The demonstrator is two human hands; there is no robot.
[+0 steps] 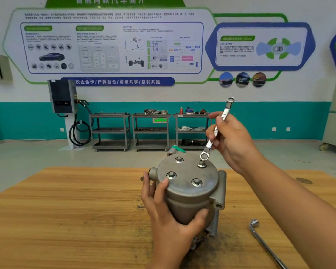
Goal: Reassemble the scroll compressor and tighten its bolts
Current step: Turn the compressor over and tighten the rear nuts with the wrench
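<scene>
On the far wall at the left hangs a dark charging unit (62,96) with a looped cable. To its right, three grey shelf carts (151,131) stand in a row along the wall.

Nearer, the wooden table (66,210) spans the view. The left hand (169,216) grips the scroll compressor (190,193) from its left and near side. Its fingers are curled around the grey housing, the thumb lies along the near right side, and a fingertip rests on the edge of the round top cover.

The compressor stands upright on the table near the middle, a little right of centre. A green cap (177,148) sits on a port at its far side. Four bolts (171,174) with washers sit in the cover, roughly in a square.

The ring wrench (217,129) slants up to the right. Its lower ring is just above the far right bolt (201,164); whether it touches the bolt head I cannot tell. The right hand (233,140) pinches the wrench shaft between thumb and fingers about midway along.

Near the right edge, an L-shaped socket wrench (264,243) lies on the table, well apart from the compressor.
</scene>
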